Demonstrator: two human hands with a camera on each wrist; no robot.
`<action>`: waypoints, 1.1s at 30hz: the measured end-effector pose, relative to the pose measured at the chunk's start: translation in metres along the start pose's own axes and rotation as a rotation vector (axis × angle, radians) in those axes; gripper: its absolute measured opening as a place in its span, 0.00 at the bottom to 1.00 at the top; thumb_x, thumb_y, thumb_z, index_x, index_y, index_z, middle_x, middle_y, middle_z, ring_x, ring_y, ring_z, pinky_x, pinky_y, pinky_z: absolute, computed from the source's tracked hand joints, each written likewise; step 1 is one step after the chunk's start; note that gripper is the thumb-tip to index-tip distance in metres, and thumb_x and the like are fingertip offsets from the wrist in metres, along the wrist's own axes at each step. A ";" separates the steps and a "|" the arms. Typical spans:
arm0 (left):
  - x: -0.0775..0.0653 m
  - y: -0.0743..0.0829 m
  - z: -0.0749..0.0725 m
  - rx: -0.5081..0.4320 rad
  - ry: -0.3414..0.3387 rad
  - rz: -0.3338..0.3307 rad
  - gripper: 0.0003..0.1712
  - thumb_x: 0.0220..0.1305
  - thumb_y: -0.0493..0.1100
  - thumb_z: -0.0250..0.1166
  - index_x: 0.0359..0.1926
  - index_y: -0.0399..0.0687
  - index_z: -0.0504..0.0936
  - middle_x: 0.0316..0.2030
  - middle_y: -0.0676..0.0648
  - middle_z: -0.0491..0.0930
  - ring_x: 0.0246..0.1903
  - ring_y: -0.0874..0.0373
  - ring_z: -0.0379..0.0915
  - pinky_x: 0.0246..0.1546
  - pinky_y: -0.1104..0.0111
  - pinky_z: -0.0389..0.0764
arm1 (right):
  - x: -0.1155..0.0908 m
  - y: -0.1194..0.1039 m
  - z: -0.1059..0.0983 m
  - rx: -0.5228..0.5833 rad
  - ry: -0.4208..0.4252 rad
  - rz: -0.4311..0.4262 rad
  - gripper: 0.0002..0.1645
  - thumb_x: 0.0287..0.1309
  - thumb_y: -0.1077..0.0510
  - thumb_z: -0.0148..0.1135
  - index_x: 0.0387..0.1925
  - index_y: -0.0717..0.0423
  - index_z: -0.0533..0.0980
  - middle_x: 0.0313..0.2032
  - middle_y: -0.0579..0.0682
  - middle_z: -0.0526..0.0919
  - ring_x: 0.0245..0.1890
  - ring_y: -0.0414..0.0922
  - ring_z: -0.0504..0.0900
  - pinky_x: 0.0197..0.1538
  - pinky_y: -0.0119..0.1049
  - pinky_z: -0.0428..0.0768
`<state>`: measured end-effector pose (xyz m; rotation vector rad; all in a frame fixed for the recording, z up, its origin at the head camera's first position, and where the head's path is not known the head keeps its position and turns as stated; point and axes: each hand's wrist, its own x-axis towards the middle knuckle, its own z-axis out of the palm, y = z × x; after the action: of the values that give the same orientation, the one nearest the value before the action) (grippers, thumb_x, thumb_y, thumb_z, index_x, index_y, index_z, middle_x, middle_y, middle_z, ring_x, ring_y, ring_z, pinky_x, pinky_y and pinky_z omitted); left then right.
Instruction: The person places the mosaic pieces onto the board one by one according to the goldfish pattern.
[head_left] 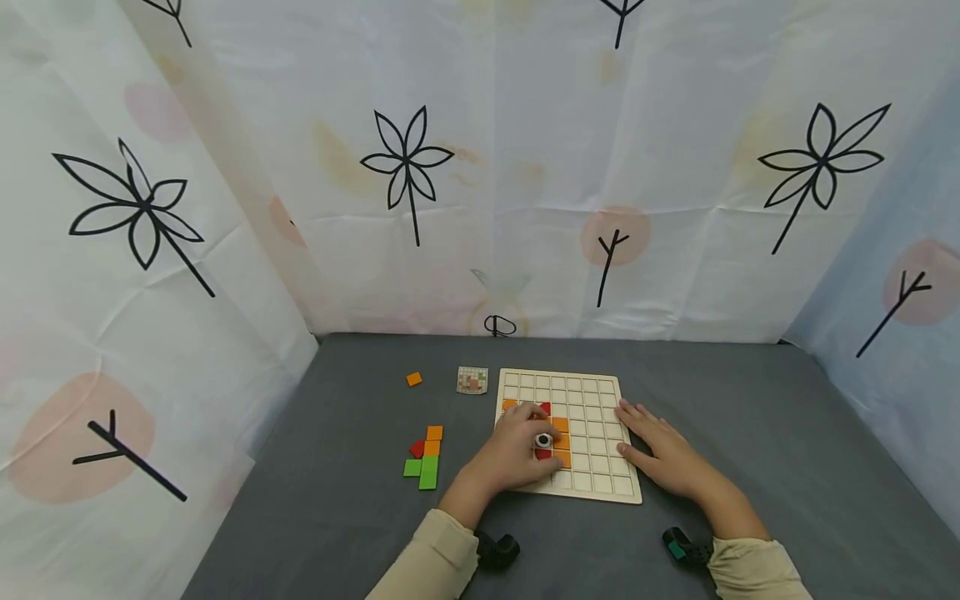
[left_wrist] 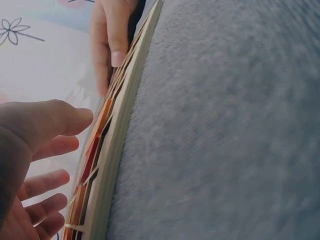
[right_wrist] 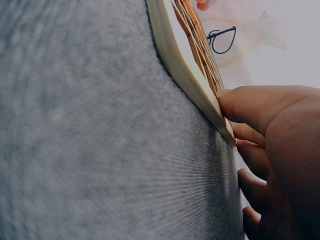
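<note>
A pale wooden grid board (head_left: 592, 433) lies on the grey table, with orange tiles (head_left: 561, 442) and red tiles (head_left: 543, 455) in some of its squares. Over the left part of the board is my left hand (head_left: 513, 450), covering some squares. In the left wrist view its thumb (left_wrist: 60, 117) and fingers are apart, with nothing visible between them. A small round black-and-white piece (head_left: 543, 440) shows beside that hand on the board. My right hand (head_left: 667, 450) rests at the board's right edge, its thumb (right_wrist: 245, 107) touching the rim in the right wrist view.
Left of the board lie several loose tiles: green (head_left: 428, 472), orange (head_left: 434, 433) and red (head_left: 417, 449). A single orange tile (head_left: 414, 379) sits farther back, near a small patterned card (head_left: 472, 380). A patterned cloth (head_left: 525, 167) hangs behind the grey table (head_left: 337, 517).
</note>
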<state>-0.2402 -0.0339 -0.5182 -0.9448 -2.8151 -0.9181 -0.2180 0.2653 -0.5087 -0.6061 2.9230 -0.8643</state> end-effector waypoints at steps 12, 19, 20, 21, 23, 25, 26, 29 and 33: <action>-0.014 -0.032 -0.037 -0.215 0.102 -0.087 0.18 0.68 0.48 0.74 0.55 0.47 0.89 0.59 0.46 0.80 0.69 0.42 0.68 0.72 0.40 0.68 | 0.000 0.002 0.000 0.006 0.003 -0.007 0.41 0.77 0.46 0.60 0.80 0.62 0.63 0.81 0.64 0.60 0.80 0.71 0.55 0.76 0.75 0.52; -0.033 -0.064 -0.069 -0.210 0.220 -0.236 0.20 0.67 0.47 0.76 0.57 0.47 0.89 0.63 0.42 0.79 0.68 0.40 0.70 0.68 0.40 0.73 | 0.000 0.004 0.000 0.009 -0.004 0.001 0.41 0.78 0.45 0.60 0.80 0.62 0.62 0.81 0.64 0.59 0.81 0.71 0.54 0.76 0.74 0.51; -0.036 -0.069 -0.074 -0.208 0.229 -0.252 0.20 0.67 0.47 0.76 0.58 0.47 0.89 0.62 0.43 0.80 0.66 0.42 0.71 0.67 0.42 0.74 | 0.000 0.004 0.000 0.005 -0.003 -0.001 0.41 0.78 0.45 0.60 0.80 0.62 0.62 0.81 0.64 0.59 0.81 0.71 0.55 0.76 0.74 0.51; -0.040 -0.074 -0.079 -0.205 0.233 -0.263 0.20 0.67 0.46 0.76 0.58 0.47 0.89 0.60 0.45 0.81 0.65 0.42 0.73 0.67 0.43 0.74 | 0.000 0.003 0.000 0.002 -0.001 -0.003 0.41 0.78 0.45 0.60 0.80 0.62 0.63 0.81 0.64 0.59 0.80 0.71 0.55 0.76 0.74 0.52; -0.047 -0.084 -0.088 -0.198 0.239 -0.290 0.20 0.67 0.45 0.76 0.57 0.47 0.89 0.58 0.45 0.82 0.63 0.43 0.74 0.66 0.43 0.75 | 0.000 0.003 0.000 0.002 0.001 -0.006 0.41 0.77 0.46 0.60 0.80 0.62 0.63 0.81 0.64 0.60 0.80 0.71 0.55 0.76 0.74 0.53; -0.056 -0.095 -0.095 -0.205 0.228 -0.312 0.19 0.66 0.44 0.76 0.56 0.47 0.89 0.59 0.45 0.83 0.65 0.42 0.74 0.67 0.42 0.75 | 0.000 0.002 0.000 0.007 -0.001 -0.005 0.41 0.77 0.46 0.60 0.80 0.62 0.63 0.81 0.64 0.60 0.80 0.70 0.55 0.76 0.74 0.53; -0.060 -0.100 -0.098 -0.209 0.217 -0.325 0.18 0.67 0.44 0.76 0.56 0.47 0.89 0.59 0.45 0.83 0.65 0.42 0.74 0.67 0.42 0.75 | 0.000 0.002 0.000 0.009 -0.001 -0.005 0.41 0.77 0.46 0.60 0.80 0.62 0.63 0.81 0.64 0.60 0.80 0.71 0.55 0.76 0.74 0.53; -0.072 -0.113 -0.106 -0.249 0.182 -0.359 0.18 0.66 0.43 0.76 0.55 0.47 0.89 0.58 0.44 0.82 0.64 0.42 0.75 0.68 0.42 0.74 | 0.000 0.002 0.000 0.016 0.003 -0.006 0.41 0.77 0.46 0.60 0.80 0.62 0.63 0.81 0.65 0.60 0.80 0.71 0.55 0.76 0.74 0.52; -0.082 -0.125 -0.113 -0.261 0.129 -0.365 0.19 0.65 0.44 0.77 0.56 0.47 0.89 0.58 0.43 0.82 0.62 0.42 0.76 0.69 0.41 0.73 | 0.000 0.003 0.000 0.016 0.007 -0.011 0.40 0.77 0.46 0.61 0.80 0.62 0.64 0.81 0.65 0.60 0.80 0.72 0.56 0.75 0.75 0.53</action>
<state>-0.2600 -0.2201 -0.5081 -0.3661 -2.8513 -1.3579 -0.2189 0.2678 -0.5107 -0.6199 2.9181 -0.8920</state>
